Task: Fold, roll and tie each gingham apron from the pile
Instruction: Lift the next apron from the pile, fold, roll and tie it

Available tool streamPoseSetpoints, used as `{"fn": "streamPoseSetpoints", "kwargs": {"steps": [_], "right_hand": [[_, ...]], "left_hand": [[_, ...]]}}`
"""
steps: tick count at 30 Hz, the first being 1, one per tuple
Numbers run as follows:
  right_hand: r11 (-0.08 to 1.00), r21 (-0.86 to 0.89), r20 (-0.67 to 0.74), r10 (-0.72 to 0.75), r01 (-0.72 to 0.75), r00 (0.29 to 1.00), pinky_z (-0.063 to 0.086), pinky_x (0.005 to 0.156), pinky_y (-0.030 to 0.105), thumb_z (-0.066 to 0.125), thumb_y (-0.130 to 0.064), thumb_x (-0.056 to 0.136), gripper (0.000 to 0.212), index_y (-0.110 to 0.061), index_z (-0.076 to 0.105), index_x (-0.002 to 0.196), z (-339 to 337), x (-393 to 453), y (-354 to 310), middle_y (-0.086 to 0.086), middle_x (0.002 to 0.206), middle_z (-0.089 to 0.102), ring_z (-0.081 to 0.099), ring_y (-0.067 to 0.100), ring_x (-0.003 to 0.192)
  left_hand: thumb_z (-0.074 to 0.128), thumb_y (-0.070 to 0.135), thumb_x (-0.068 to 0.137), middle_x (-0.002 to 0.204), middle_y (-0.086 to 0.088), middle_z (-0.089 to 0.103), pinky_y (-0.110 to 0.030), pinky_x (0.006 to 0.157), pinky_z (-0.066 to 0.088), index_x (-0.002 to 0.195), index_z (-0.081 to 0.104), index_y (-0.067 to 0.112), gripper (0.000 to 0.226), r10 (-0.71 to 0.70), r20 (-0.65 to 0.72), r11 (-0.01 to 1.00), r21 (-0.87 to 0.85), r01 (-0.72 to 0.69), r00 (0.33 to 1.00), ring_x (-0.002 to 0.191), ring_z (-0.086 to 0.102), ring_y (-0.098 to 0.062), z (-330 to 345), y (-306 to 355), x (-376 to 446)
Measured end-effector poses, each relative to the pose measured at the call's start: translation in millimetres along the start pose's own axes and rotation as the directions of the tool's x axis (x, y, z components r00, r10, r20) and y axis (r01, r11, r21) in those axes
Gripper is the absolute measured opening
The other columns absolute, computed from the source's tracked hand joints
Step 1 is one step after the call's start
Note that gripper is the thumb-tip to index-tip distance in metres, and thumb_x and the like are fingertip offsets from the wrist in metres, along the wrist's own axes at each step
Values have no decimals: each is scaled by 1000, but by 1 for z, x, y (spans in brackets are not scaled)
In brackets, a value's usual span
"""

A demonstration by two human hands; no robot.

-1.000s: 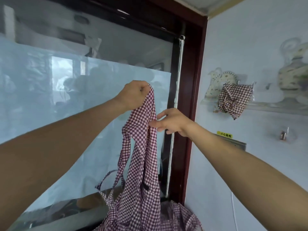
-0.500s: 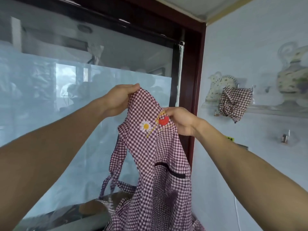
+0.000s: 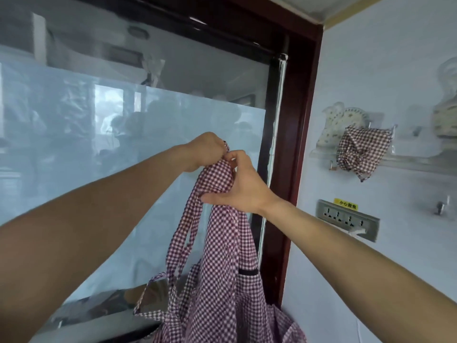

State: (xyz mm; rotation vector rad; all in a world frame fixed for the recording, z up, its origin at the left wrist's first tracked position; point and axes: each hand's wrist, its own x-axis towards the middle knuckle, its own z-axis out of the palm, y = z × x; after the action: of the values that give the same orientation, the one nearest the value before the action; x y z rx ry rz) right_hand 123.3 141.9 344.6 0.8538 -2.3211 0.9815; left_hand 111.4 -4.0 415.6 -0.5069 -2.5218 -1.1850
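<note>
- Head view: the left hand point(image 3: 206, 151) pinches the apron point(image 3: 222, 246) top, up high.
- Right hand point(image 3: 238, 185), just below, curls round the bunched cloth.
- Apron hangs straight down from both hands, long way up-and-down.

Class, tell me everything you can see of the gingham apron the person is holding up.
The gingham apron is thin woven cloth in dark red and white checks. It hangs bunched from both hands: the left hand grips its top and the right hand holds it just below. A strap loops down its left side, and a dark pocket trim crosses its front.
</note>
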Motion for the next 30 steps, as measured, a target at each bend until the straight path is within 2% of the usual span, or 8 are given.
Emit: {"fn": "streamPoseSetpoints", "kwargs": {"steps": [3, 5, 7, 11, 15, 20, 26, 30], "right_hand": [[995, -58, -108, -86, 80, 990, 52, 89, 30, 81, -17, 78, 53, -16, 52, 122, 3, 2, 15, 3, 116, 55, 58, 17, 102], [996, -2, -223, -90, 92, 971, 55, 80, 28, 73, -12, 88, 19, -12, 66, 105, -2, 4, 20, 3, 104, 66, 64, 18, 88], [998, 17, -287, -56, 63, 956, 56, 73, 29, 70, -16, 92, 5, -12, 68, 93, -10, 6, 23, 1, 93, 70, 66, 17, 78], [999, -44, -404, -39, 24, 914, 54, 77, 30, 65, -20, 96, 9, -13, 63, 91, -18, 12, 30, 3, 92, 67, 64, 13, 82], [997, 68, -467, 2, 33, 884, 53, 77, 21, 67, -21, 95, 11, -10, 65, 92, -16, 15, 28, -1, 88, 69, 64, 10, 82], [996, 91, -330, 6, 25, 944, 52, 71, 15, 72, -18, 91, 8, -10, 71, 90, -7, 16, 15, 0, 83, 72, 65, 5, 74], [992, 122, -230, 47, -19, 972, 60, 77, 30, 83, -15, 80, 10, -15, 76, 87, -5, 14, 15, -1, 82, 75, 71, 10, 75], [961, 238, -90, 163, -138, 982, 60, 81, 35, 93, -26, 67, 41, -13, 71, 99, 2, 6, 15, 0, 84, 71, 68, 12, 75]], "left_hand": [[46, 6, 96, 75, -10, 55, -25, 55, 42, 85, 63, 0, 21, -32, 67, 996, -87, 38, 997, 63, 50, -15, 1, 2, -2], [46, 14, 99, 66, -4, 56, -22, 46, 39, 80, 60, 3, 25, -54, 34, 988, -140, 58, 998, 54, 48, -12, -2, -1, -3], [49, 21, 100, 64, -3, 62, -20, 43, 36, 82, 65, 6, 29, -80, 15, 978, -191, 81, 997, 47, 52, -9, -3, -5, -4], [56, 23, 96, 61, -4, 65, -23, 44, 30, 80, 66, 6, 25, -129, 40, 966, -222, 135, 991, 41, 51, -7, -1, -11, -8], [51, 36, 100, 66, -4, 65, -24, 47, 30, 87, 67, 8, 35, -108, 112, 962, -239, 132, 988, 46, 52, -9, 3, -12, -8], [41, 63, 96, 58, 2, 56, -24, 51, 38, 76, 63, 11, 60, -45, 247, 970, -222, 101, 968, 51, 50, -9, 7, -13, -7], [66, 46, 89, 55, 2, 58, -19, 48, 41, 75, 65, 2, 46, 2, 283, 1000, -29, 7, 959, 49, 48, -7, -3, -21, -10], [67, 37, 92, 58, -2, 52, -22, 50, 41, 75, 63, 4, 37, -26, 250, 997, 82, 5, 968, 52, 45, -12, -6, -27, -6]]}}
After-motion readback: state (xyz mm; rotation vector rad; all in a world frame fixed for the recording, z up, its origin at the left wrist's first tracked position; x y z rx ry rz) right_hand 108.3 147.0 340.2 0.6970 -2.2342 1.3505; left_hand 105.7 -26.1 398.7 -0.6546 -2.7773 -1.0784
